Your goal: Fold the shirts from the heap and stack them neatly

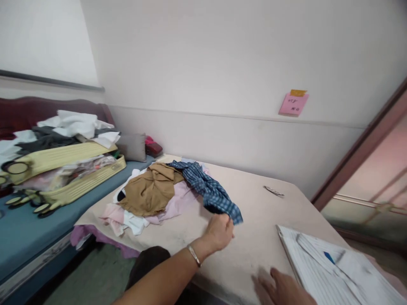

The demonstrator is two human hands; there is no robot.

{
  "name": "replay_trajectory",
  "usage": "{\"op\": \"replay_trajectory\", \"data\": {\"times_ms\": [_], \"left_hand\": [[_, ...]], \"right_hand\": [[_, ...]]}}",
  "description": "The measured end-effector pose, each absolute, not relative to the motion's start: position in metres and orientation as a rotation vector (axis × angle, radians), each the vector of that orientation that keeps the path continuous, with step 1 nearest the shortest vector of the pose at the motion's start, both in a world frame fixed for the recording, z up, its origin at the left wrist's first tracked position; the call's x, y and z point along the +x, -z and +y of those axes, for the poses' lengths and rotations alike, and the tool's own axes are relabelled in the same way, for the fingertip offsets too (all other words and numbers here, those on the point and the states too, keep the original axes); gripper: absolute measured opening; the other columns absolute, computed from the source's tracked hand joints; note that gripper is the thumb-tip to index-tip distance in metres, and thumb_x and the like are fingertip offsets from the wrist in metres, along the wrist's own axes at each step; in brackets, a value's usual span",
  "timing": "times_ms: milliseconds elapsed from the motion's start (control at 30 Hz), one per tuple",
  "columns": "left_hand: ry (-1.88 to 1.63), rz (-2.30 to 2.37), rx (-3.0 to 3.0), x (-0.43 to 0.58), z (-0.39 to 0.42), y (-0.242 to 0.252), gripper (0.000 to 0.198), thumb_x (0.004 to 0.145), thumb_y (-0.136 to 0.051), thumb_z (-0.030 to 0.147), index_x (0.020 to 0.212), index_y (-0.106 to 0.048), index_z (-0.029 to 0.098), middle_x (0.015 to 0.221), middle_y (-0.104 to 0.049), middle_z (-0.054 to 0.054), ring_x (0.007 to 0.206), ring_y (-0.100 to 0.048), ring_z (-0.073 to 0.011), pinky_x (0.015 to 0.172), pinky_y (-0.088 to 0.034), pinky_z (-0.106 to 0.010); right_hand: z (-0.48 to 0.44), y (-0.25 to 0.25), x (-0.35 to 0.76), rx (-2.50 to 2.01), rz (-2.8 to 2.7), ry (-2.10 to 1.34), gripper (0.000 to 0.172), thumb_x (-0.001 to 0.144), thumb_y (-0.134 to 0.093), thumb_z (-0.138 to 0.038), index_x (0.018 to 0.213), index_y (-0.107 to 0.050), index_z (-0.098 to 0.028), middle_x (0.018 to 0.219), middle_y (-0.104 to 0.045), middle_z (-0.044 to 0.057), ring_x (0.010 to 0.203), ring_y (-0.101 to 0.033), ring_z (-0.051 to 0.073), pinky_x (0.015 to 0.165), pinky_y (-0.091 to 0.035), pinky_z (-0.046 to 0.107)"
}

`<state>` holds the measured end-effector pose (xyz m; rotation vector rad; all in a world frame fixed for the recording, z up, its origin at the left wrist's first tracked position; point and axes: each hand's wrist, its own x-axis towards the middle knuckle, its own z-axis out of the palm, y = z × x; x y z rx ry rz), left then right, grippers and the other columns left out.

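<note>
My left hand (219, 233), a bracelet on its wrist, is closed on the near end of a blue checked shirt (208, 190). The shirt trails back to a heap of clothes (149, 199) on the pale table (254, 241), where a tan garment lies on top of pink and white ones. My right hand (284, 290) is low at the table's front edge, blurred, next to the left edge of a white striped folded shirt (327, 271); its fingers lie flat and hold nothing.
A pair of glasses (273, 191) lies at the far side of the table. To the left, an open yellow suitcase (63, 169) piled with clothes sits on a blue bed (28, 228). A pink note (293, 103) hangs on the wall. A door frame (359, 148) stands at the right.
</note>
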<state>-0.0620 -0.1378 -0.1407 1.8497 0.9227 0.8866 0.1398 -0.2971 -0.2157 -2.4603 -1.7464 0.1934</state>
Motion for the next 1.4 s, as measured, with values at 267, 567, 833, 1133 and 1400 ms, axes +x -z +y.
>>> {"op": "replay_trajectory", "data": {"times_ms": [267, 567, 833, 1133, 1400], "left_hand": [[-0.14, 0.579, 2.441, -0.064, -0.117, 0.198, 0.021, 0.088, -0.054, 0.02, 0.069, -0.062, 0.021, 0.071, -0.07, -0.003, 0.067, -0.063, -0.0172, 0.069, -0.044, -0.026], [-0.259, 1.111, 2.497, -0.066, -0.057, 0.205, 0.044, 0.095, -0.038, 0.014, 0.131, -0.059, 0.029, 0.11, -0.071, -0.007, 0.098, -0.067, -0.0239, 0.084, -0.046, -0.032], [0.216, 1.037, 2.794, -0.06, -0.07, 0.216, 0.048, 0.08, -0.042, -0.001, 0.12, -0.056, 0.022, 0.102, -0.065, -0.011, 0.084, -0.068, -0.0273, 0.072, -0.048, -0.035], [0.124, 1.357, 2.629, -0.09, -0.052, 0.186, 0.03, 0.086, -0.043, 0.007, 0.108, -0.056, 0.024, 0.098, -0.069, -0.011, 0.093, -0.068, -0.0292, 0.077, -0.045, -0.035], [0.091, 1.64, 2.459, -0.142, -0.012, 0.18, 0.019, 0.088, -0.05, 0.02, 0.102, -0.062, 0.024, 0.102, -0.071, -0.013, 0.098, -0.066, -0.0289, 0.08, -0.043, -0.034]], "right_hand": [[-0.199, 0.202, 0.159, -2.514, -1.493, -0.217, 0.03, 0.101, -0.042, -0.039, 0.089, -0.06, -0.018, 0.087, -0.073, 0.011, 0.082, -0.07, 0.024, 0.063, -0.035, 0.03], [-0.189, 0.217, 0.126, -2.286, -1.637, -0.091, 0.027, 0.102, -0.045, -0.046, 0.09, -0.051, -0.022, 0.088, -0.068, 0.003, 0.072, -0.063, 0.017, 0.06, -0.029, 0.028], [-0.198, 0.227, 0.121, -2.178, -1.861, -0.294, 0.017, 0.099, -0.052, -0.032, 0.086, -0.054, -0.022, 0.085, -0.068, 0.002, 0.071, -0.063, 0.016, 0.06, -0.027, 0.03], [-0.186, 0.213, 0.149, -2.35, -1.502, -0.219, 0.026, 0.099, -0.049, -0.041, 0.086, -0.06, -0.021, 0.079, -0.069, 0.003, 0.07, -0.062, 0.017, 0.06, -0.027, 0.028], [-0.183, 0.222, 0.159, -2.38, -1.486, -0.168, 0.017, 0.098, -0.047, -0.028, 0.094, -0.06, -0.018, 0.088, -0.071, 0.006, 0.074, -0.063, 0.018, 0.063, -0.028, 0.029]]}}
